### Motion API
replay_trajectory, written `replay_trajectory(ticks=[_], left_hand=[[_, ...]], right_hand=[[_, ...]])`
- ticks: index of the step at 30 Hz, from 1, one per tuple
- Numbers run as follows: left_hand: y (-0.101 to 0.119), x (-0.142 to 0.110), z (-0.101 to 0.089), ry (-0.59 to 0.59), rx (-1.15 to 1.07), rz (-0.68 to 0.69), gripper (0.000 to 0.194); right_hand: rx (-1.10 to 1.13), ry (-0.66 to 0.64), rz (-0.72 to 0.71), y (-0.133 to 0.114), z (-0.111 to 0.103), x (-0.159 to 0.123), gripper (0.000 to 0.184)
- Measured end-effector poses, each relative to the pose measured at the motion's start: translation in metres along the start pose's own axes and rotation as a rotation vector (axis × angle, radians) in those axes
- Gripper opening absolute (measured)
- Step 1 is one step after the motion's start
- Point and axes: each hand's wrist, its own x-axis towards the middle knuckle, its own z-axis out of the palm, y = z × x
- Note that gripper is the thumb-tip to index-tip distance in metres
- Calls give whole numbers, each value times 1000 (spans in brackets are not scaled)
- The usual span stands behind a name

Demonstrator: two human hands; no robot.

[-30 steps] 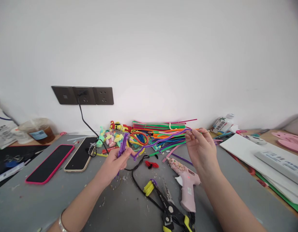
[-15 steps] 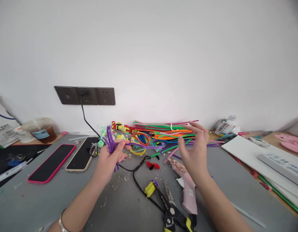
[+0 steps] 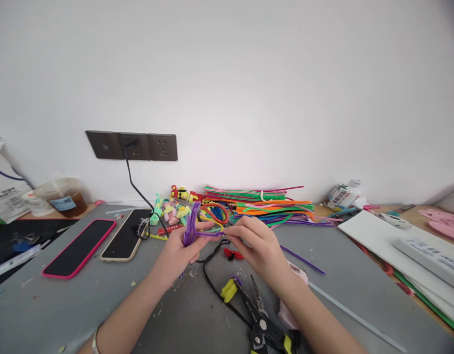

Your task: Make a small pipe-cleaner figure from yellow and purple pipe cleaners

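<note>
Bent purple pipe cleaners (image 3: 190, 227) are gathered in my left hand (image 3: 177, 253), which is closed around them with the loops standing up. One purple strand runs rightward from the bundle, and my right hand (image 3: 258, 246) pinches its end between thumb and fingers. Below the hands lie black-and-yellow scissors (image 3: 262, 324), with a yellow fuzzy piece (image 3: 229, 291) and a bit of purple at one blade tip. A pink glue gun (image 3: 286, 314) is mostly hidden under my right forearm. Near my right fingertips sits a small red-and-black piece (image 3: 231, 254).
Bundles of coloured pipe cleaners (image 3: 271, 206) lie along the wall beside small fuzzy figures (image 3: 170, 211). Two phones (image 3: 79, 248) rest at left near a drink cup (image 3: 67, 201). A black cable (image 3: 208, 278) crosses the mat. White boards (image 3: 392, 246) are at right.
My right hand has come down and left, from spread fingers to a pinch on the purple strand. My left hand has shifted slightly right with the bundle.
</note>
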Motion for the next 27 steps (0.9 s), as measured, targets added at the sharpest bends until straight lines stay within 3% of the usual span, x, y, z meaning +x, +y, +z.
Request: replay_trajectory(ticks=[6, 11, 18, 21, 27], left_hand=[[4, -2, 2, -213, -252, -271, 41], [0, -3, 1, -360, -411, -389, 38], [-2, -7, 8, -341, -462, -404, 35], [-4, -9, 11, -279, -308, -290, 37], [-4, -11, 4, 83, 458, 365, 23]], right_hand=[[-13, 54, -86, -1, -2, -7, 23], [-69, 112, -163, -7, -7, -8, 26], [-5, 148, -143, -14, -8, -6, 19], [97, 107, -30, -18, -7, -5, 16], [303, -2, 308, -32, -10, 3, 15]])
